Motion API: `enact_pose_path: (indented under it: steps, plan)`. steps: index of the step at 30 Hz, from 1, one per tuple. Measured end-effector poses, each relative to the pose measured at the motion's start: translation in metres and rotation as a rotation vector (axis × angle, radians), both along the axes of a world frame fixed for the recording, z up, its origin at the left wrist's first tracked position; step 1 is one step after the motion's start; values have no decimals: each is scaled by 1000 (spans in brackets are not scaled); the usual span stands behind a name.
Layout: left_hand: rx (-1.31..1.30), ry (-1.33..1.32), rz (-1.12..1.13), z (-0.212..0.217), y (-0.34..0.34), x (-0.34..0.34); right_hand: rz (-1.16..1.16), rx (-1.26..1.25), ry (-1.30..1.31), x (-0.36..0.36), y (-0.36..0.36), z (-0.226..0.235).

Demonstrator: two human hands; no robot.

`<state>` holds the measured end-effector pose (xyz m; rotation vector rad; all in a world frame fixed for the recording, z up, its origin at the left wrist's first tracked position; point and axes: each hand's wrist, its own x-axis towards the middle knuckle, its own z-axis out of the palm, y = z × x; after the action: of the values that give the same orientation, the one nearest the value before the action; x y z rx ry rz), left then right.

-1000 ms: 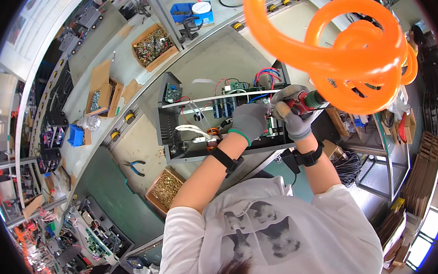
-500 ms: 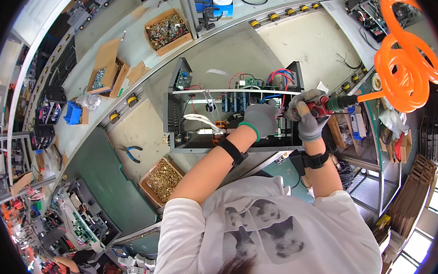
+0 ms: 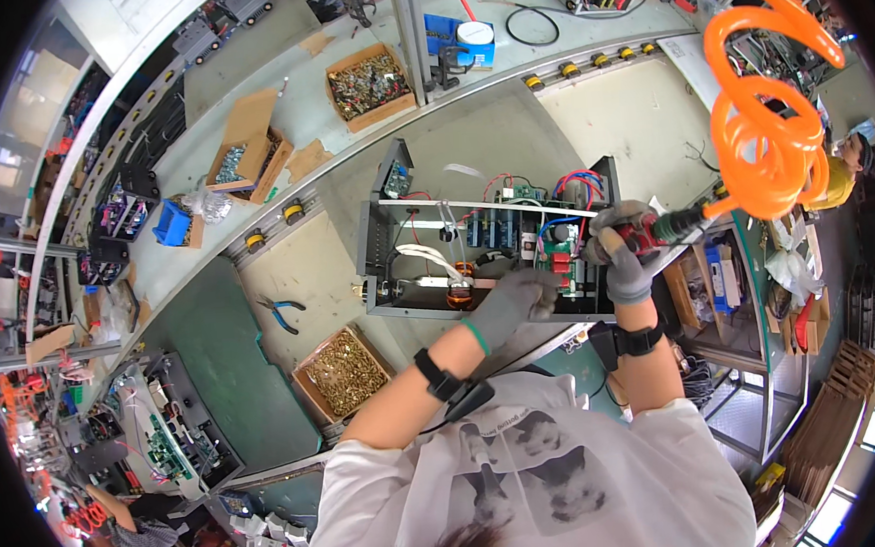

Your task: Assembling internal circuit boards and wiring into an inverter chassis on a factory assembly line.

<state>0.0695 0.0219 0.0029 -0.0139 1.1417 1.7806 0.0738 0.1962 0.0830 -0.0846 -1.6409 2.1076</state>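
An open dark metal equipment case [image 3: 382, 262] lies in front of me, with circuit boards, coloured wires and a copper coil [image 3: 461, 290] inside. My right hand [image 3: 626, 274], in a grey glove, is wrapped round a red air screwdriver [image 3: 641, 233] at the case's right end. The tool lies nearly level, its tip toward the case wall and mostly hidden by my fingers. My gloved left hand [image 3: 515, 304] is over the case's front edge, beside red parts [image 3: 560, 261] on a board. Its fingers are curled together; whatever they may hold is too small to make out.
An orange coiled air hose [image 3: 765, 143] hangs at the right. Pliers [image 3: 282, 313] and a box of brass-coloured fasteners [image 3: 343, 372] lie left of the case. More boxes of small hardware [image 3: 371, 85] stand on the far bench. A person in yellow [image 3: 838, 181] is at the far right.
My left hand has drawn back from inside the case toward its front edge, uncovering the red parts. The right hand keeps the screwdriver at the right end. The whole view has shifted slightly.
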Motion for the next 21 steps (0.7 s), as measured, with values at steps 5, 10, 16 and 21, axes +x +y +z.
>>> enact_pose_path:
  steps: [5, 10, 16, 21]
  plan:
    - [105, -176, 222, 16, -28, 25, 0, 6, 161, 4, 1, 41]
    - [213, -236, 237, 19, -32, 30, -35, -215, 110, 24, -22, 75]
    - [211, -222, 318, 23, -27, 35, 120, -369, 254, 43, -26, 59]
    - [424, -550, 373, 14, -40, 39, 104, -375, 248, 48, -28, 54]
